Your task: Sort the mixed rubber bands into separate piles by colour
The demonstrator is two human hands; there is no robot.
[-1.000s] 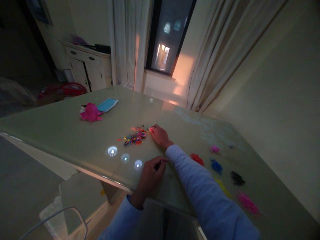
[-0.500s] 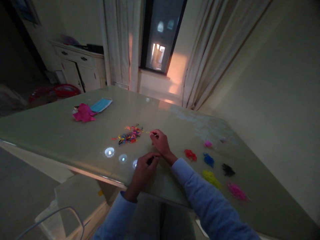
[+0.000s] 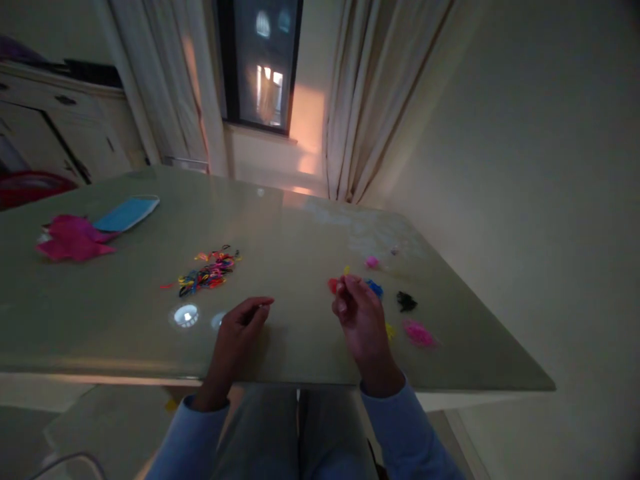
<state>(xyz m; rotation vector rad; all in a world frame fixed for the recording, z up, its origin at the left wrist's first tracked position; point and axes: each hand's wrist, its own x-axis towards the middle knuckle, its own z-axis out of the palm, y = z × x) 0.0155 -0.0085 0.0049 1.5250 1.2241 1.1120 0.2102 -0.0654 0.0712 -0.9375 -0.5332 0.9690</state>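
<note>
My right hand (image 3: pixel 361 320) is over the right part of the table, its thumb and forefinger pinched on a yellow rubber band (image 3: pixel 347 270). Behind and beside it lie small sorted piles: red bands (image 3: pixel 333 285), blue bands (image 3: pixel 375 288) and yellow bands (image 3: pixel 391 331), partly hidden by the hand. Black bands (image 3: pixel 407 301) and pink bands (image 3: pixel 420 334) lie further right. My left hand (image 3: pixel 242 333) rests low near the front edge, fingers curled and thumb against the forefinger; whether anything is in them is too small to see. A mixed heap of coloured rubber bands (image 3: pixel 207 275) lies to its left.
At the left of the glossy table (image 3: pixel 290 267) lie a crumpled pink piece (image 3: pixel 77 238) and a blue face mask (image 3: pixel 129 213). A small pink lump (image 3: pixel 371 262) sits behind the sorted piles. A wall borders the table's right side; curtains (image 3: pixel 370 100) hang behind it.
My right hand has moved from beside the mixed heap to the sorted piles on the right, carrying the yellow band. The view has turned right. My left hand stays near the front edge.
</note>
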